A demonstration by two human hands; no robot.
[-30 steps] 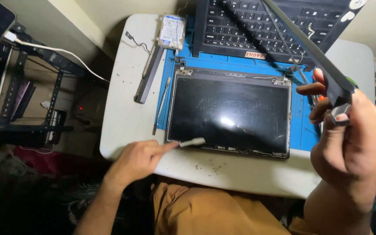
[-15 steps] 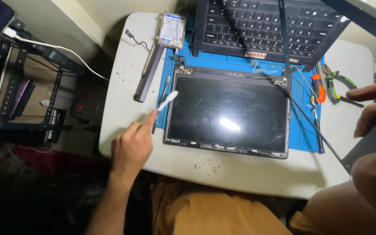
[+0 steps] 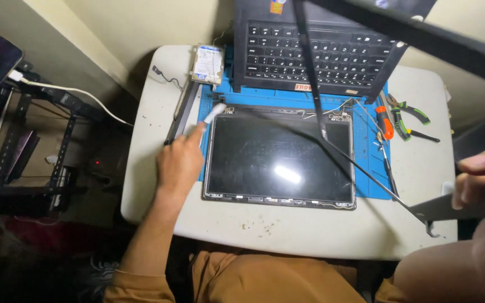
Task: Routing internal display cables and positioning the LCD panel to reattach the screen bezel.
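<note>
Head view, big to small: white tabletop [image 3: 152, 185]; blue mat [image 3: 369, 185]; laptop base [image 3: 315, 56] at back; screen panel [image 3: 279, 157] flat on mat. Left hand [image 3: 179, 163] pinches white tool [image 3: 214, 113] at panel's top-left corner. Right hand [image 3: 481, 179] grips black bezel frame [image 3: 450, 205], lifted.

The right hand [image 3: 481, 174] is cut off by the right edge, so only some fingers show, gripping a dark frame [image 3: 422, 42] whose far ends run out of the picture. The keyboard's [image 3: 315, 56] top row is lost at the top edge, and the frame bars hide parts of it. The left hand [image 3: 179, 163] covers the lower end of the white tool [image 3: 214, 112].
</note>
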